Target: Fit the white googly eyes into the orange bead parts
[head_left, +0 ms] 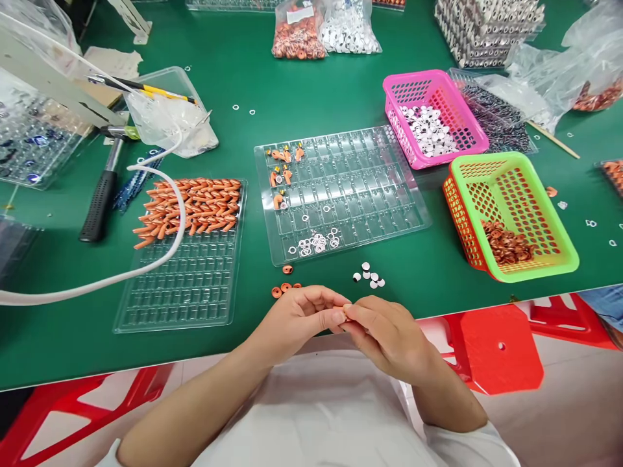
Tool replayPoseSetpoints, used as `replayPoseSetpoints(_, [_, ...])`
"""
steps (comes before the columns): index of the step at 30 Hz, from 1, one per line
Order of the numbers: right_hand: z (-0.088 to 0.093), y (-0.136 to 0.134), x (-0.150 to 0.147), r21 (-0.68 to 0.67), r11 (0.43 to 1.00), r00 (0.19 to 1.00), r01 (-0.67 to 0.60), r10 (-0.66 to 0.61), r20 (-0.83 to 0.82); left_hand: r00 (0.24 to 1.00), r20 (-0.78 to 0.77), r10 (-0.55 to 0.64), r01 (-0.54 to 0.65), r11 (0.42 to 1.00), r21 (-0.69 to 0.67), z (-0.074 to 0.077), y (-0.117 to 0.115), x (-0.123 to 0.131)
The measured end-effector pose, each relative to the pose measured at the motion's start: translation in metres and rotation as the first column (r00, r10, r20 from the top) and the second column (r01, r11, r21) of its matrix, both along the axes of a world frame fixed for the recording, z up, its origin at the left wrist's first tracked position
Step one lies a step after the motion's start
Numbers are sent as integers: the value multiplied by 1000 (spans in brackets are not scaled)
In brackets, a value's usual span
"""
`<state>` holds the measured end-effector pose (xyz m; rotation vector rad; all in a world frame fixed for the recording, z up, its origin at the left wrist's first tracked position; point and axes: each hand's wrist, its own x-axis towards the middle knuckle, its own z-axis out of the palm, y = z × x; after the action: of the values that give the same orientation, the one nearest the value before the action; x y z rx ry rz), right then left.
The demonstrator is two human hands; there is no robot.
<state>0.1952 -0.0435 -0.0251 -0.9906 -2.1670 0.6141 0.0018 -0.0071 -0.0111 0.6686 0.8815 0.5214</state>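
My left hand (302,318) and my right hand (384,331) meet at the near table edge, fingertips pinched together on a tiny orange part (344,314) that is mostly hidden. Just beyond them lie a few orange rings (285,288) and small white discs (368,275) on the green mat. A clear compartment tray (370,188) sits ahead, with several finished orange pieces (282,172) in its top-left cells and loose white rings (316,243) near its front edge.
A second clear tray (195,292) at the left carries a heap of orange tubes (195,204). A white hose (160,259) crosses it, beside a black-handled tool (100,204). A pink basket (467,139) of white discs and a green basket (559,263) of brown rings stand right. Red stools (496,344) are below.
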Motion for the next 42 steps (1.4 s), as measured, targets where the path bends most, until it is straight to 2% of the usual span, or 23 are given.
replayPoseSetpoints(9, [0, 1, 2, -1, 1000, 997, -22, 22, 73, 999, 4, -36, 36, 998, -43, 2, 1, 2])
replayPoseSetpoints(16, [0, 1, 0, -12, 1000, 999, 15, -15, -43, 994, 98, -41, 44, 999, -23, -5, 0, 0])
replayPoseSetpoints(24, [-3, 5, -11, -83, 989, 960, 121, -138, -242, 979, 203, 35, -8, 992, -129, -11, -5, 0])
replayPoseSetpoints(30, [-9, 2, -14, -63, 990, 953, 129, -141, -268, 953, 297, 56, -2, 984, -179, -9, -8, 2])
replayPoseSetpoints(36, [-11, 2, -13, -69, 994, 955, 80, -96, -281, 951, 299, 75, -9, 976, -218, -7, -10, 3])
replayPoseSetpoints(42, [-8, 2, -16, -2, 994, 959, 112, -108, -263, 951, 290, 104, -39, 974, -223, -8, -12, 5])
